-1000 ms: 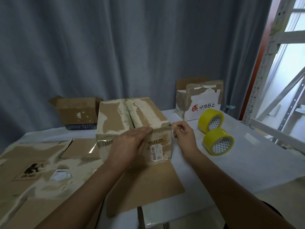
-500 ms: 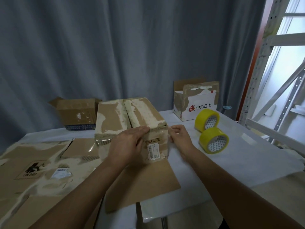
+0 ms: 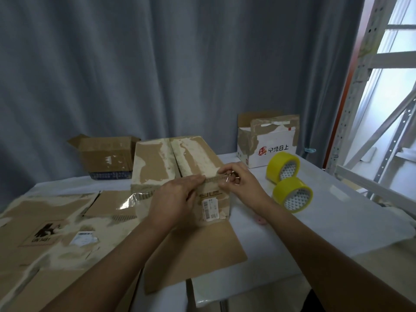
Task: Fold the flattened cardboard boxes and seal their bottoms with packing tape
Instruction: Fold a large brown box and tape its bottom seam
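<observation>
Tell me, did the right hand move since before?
Yes. The right hand was beside the folded box's right corner; now it has shifted left and up onto the box's top front edge, fingers pinching there, closer to the left hand.

A folded brown cardboard box (image 3: 180,163) is stood on the white-covered table with its two closed flaps facing up, their surface scuffed pale where old tape was torn off. A white barcode label (image 3: 210,209) is stuck on its near side, and one loose flap (image 3: 202,251) is laid flat toward the viewer. Flattened cardboard boxes (image 3: 56,233) are spread to its left. Two yellow packing tape rolls (image 3: 292,194) are set on edge, touching, to its right.
</observation>
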